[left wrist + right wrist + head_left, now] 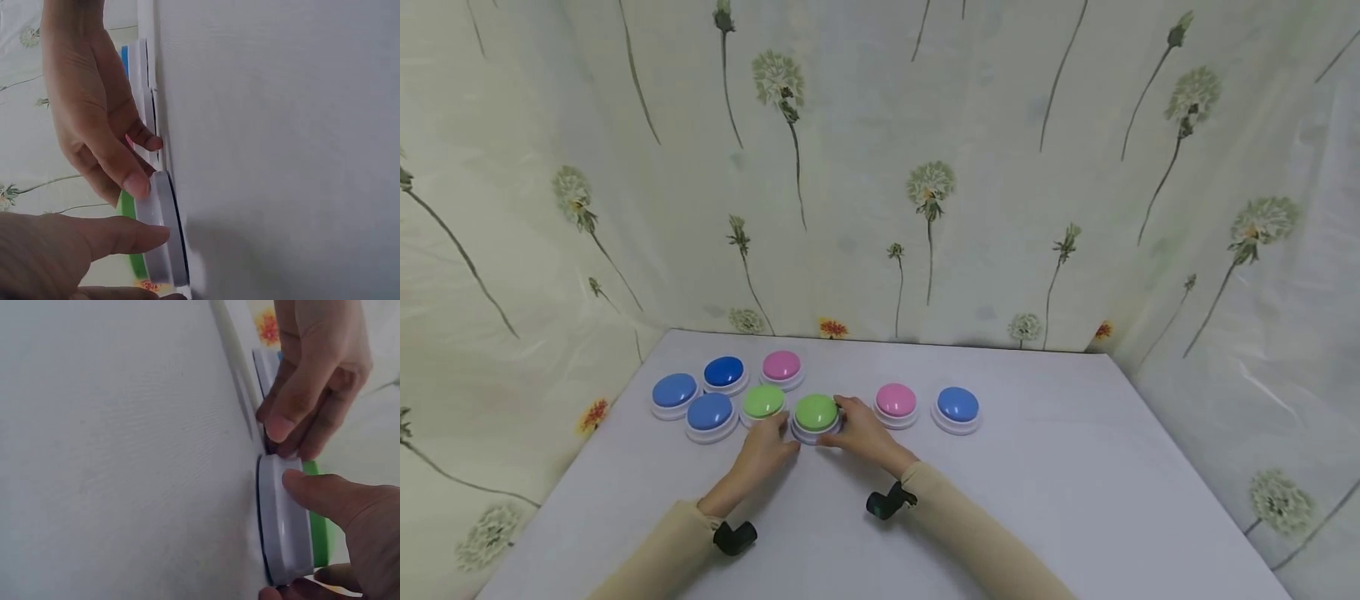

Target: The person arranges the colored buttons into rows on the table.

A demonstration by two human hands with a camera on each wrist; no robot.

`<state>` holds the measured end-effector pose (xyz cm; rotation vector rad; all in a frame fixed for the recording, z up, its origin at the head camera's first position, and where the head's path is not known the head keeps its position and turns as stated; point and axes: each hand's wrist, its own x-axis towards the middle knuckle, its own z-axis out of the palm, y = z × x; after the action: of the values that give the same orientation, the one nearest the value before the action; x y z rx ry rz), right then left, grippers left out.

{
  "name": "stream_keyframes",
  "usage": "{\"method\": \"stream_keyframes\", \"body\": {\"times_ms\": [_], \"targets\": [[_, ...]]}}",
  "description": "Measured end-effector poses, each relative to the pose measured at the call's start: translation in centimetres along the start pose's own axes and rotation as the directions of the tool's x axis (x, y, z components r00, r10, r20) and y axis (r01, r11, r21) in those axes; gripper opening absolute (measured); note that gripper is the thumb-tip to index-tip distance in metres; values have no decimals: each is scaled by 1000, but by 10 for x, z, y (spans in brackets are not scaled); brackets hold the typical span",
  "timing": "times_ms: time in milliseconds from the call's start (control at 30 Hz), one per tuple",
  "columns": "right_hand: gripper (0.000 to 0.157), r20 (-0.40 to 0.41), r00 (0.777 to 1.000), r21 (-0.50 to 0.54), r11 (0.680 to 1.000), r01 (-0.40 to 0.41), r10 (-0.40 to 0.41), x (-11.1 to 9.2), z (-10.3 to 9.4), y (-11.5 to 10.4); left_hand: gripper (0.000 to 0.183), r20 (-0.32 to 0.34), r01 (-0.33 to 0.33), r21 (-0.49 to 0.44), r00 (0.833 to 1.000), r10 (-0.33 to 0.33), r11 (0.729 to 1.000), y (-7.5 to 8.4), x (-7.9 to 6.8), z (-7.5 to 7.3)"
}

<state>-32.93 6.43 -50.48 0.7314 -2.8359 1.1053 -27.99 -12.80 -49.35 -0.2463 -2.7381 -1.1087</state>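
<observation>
A green dome push button [816, 412] on a round white base stands on the table in front of me, between my two hands. My right hand [867, 436] grips its right side; in the right wrist view the thumb [297, 487] lies along the base and fingers reach behind it. My left hand [762, 457] curves round its left side, with the thumb [150, 237] at the front of the base and fingertips at the back left. Close to the left fingertips is another green push button [764, 401], its front right side partly covered by them.
Left of the hands stand blue push buttons [674, 390], several in a cluster, with a pink push button [781, 365] behind. On the right are another pink button [896, 400] and a blue button [957, 405]. A flower-printed curtain [865, 275] borders the white table [1052, 483].
</observation>
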Motion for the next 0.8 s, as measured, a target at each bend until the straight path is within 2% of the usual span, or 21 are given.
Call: {"method": "stream_keyframes", "body": {"times_ms": [133, 300, 400, 600, 800], "targets": [[78, -3, 1000, -36, 999, 4, -4, 3, 4, 1, 55, 24, 4, -8, 1000, -4, 1000, -2, 7, 8], [72, -16, 1000, -26, 1000, 2, -2, 5, 4, 1, 51, 31, -15, -9, 999, 15, 1000, -3, 14, 10], [73, -33, 999, -16, 1000, 4, -4, 4, 3, -1, 51, 27, -16, -45, 999, 17, 999, -4, 17, 9], [71, -53, 999, 6, 1000, -1, 2, 0, 2, -2, 56, 49, 13, -127, 999, -7, 992, -7, 17, 8], [71, -56, 998, 24, 1000, 17, -16, -5, 4, -1, 66, 73, 42, -134, 997, -32, 990, -7, 10, 5]]}}
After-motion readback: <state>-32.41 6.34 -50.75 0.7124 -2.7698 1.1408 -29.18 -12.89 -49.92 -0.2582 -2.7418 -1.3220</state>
